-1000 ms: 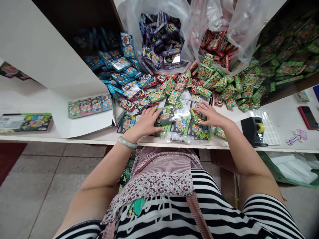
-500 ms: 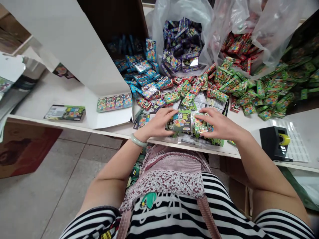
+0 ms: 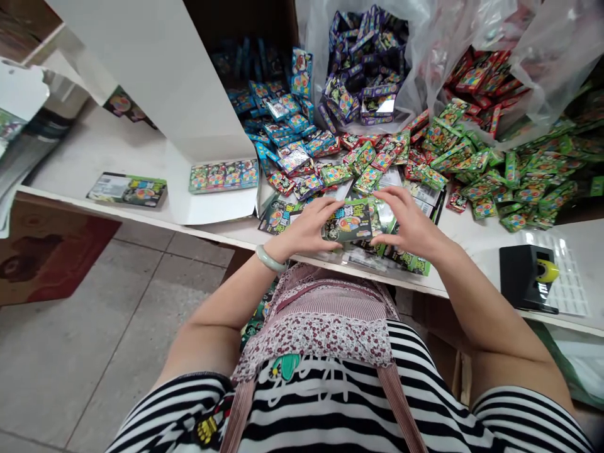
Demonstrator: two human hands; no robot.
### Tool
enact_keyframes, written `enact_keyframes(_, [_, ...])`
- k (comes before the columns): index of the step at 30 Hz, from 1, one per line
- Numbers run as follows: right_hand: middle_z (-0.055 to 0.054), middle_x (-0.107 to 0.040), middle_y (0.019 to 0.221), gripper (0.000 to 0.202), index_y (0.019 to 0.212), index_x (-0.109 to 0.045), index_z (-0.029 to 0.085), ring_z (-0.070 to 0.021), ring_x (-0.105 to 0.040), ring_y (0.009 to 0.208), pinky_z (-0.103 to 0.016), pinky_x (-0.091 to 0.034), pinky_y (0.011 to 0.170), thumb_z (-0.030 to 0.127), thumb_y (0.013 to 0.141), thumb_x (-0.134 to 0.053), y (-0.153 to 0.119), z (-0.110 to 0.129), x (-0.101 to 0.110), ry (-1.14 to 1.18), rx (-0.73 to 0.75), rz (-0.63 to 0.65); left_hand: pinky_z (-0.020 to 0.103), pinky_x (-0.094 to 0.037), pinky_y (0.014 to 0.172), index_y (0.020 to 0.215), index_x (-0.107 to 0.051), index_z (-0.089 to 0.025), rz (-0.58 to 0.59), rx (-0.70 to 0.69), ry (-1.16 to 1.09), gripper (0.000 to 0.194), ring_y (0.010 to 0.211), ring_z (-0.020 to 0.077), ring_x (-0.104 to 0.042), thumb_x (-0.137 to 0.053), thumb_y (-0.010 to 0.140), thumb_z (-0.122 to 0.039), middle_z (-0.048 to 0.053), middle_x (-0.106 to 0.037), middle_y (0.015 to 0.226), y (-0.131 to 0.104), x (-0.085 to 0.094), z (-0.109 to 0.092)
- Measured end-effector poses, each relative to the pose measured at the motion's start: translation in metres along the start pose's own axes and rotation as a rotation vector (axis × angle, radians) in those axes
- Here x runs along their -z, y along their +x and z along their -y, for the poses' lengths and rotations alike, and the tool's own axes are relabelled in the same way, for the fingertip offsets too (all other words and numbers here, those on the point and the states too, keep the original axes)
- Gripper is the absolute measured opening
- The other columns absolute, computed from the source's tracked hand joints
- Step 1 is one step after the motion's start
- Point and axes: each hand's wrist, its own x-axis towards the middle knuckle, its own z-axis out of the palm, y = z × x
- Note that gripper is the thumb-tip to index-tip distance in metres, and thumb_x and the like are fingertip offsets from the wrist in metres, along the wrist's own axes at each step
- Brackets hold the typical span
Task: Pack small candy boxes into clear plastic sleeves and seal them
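Note:
A flat black-and-green printed carton (image 3: 349, 221) is held level just above the table's front edge. My left hand (image 3: 309, 228) grips its left end, thumb below and fingers along the top edge. At the carton's right end, my right hand (image 3: 411, 225) curves around with thumb and fingers on opposite sides. A small green-and-white part shows at that end, partly hidden by my fingers. Under and behind my hands lie more flat black-and-green cartons (image 3: 408, 259) and clear plastic wrapping.
Small blue boxes (image 3: 283, 110), purple boxes (image 3: 368, 69) in a clear bag, red boxes (image 3: 481, 75) and green boxes (image 3: 542, 173) are heaped behind. A tape dispenser (image 3: 521, 277) stands right. Left are a row of small boxes (image 3: 224, 176) and another carton (image 3: 129, 190).
My right hand has moved slightly left relative to the carton, and less of the green small boxes shows at its right end. The camera view has shifted a little.

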Motion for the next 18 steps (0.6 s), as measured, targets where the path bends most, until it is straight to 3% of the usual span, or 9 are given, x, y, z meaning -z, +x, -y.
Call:
enact_keyframes(2, [-0.013,-0.058,0.137,0.064,0.147,-0.045,0.028,-0.0365,-0.042,0.139,-0.061,-0.029,0.118,0.053,0.091,-0.061,-0.005,0.009,-0.01,0.005,-0.053,-0.058,0.055,-0.037,0.116,0.152,-0.033,-0.02,-0.04,0.057,0.012,0.096,0.136,0.0357,-0.044,-0.079,0.071,-0.046,0.018,-0.044,0.144,-0.003,-0.002,-0.002])
enact_keyframes(5, [-0.008,-0.065,0.131,0.044,0.14,-0.053,0.031,-0.0338,-0.041,0.142,-0.065,-0.016,0.121,0.043,0.097,-0.049,-0.008,0.017,-0.025,0.063,-0.07,-0.029,0.056,-0.036,0.116,0.152,-0.033,-0.021,-0.051,0.059,0.001,0.098,0.135,0.0367,-0.044,-0.079,0.07,-0.048,0.018,-0.045,0.144,-0.005,-0.006,-0.003])
enact_keyframes(7, [-0.007,-0.068,0.128,0.042,0.137,-0.055,0.03,-0.0321,-0.046,0.138,-0.063,-0.022,0.119,0.042,0.097,-0.047,-0.002,0.009,-0.03,0.148,-0.109,-0.068,0.056,-0.037,0.115,0.152,-0.033,-0.021,-0.059,0.063,-0.001,0.097,0.135,0.0367,-0.045,-0.078,0.071,-0.05,0.017,-0.047,0.143,-0.007,-0.006,-0.002])
enact_keyframes(11, [-0.012,-0.071,0.114,0.039,0.122,-0.065,0.021,-0.0306,-0.063,0.11,-0.05,-0.046,0.103,0.042,0.096,-0.046,0.037,-0.052,-0.016,0.123,-0.328,-0.339,0.056,-0.038,0.115,0.152,-0.033,-0.021,-0.12,0.137,0.023,0.097,0.133,0.0365,-0.046,-0.077,0.073,-0.054,0.017,-0.047,0.142,-0.014,0.002,0.007])
enact_keyframes(15, [-0.021,-0.059,0.128,0.047,0.123,-0.064,0.016,-0.0395,-0.05,0.123,-0.058,-0.038,0.106,0.045,0.087,-0.062,0.093,-0.116,-0.001,-0.21,-0.529,-0.403,0.054,-0.039,0.114,0.152,-0.034,-0.02,-0.157,0.139,0.029,0.095,0.132,0.0356,-0.047,-0.076,0.075,-0.055,0.017,-0.046,0.141,-0.021,0.007,0.012])
enact_keyframes(18, [-0.024,-0.047,0.139,0.062,0.126,-0.06,0.015,-0.044,-0.039,0.132,-0.066,-0.03,0.108,0.052,0.078,-0.072,0.12,-0.134,-0.008,-0.287,-0.556,-0.414,0.054,-0.039,0.114,0.153,-0.032,-0.02,-0.173,0.137,0.02,0.095,0.132,0.0351,-0.047,-0.075,0.076,-0.056,0.018,-0.046,0.141,-0.024,0.005,0.014])
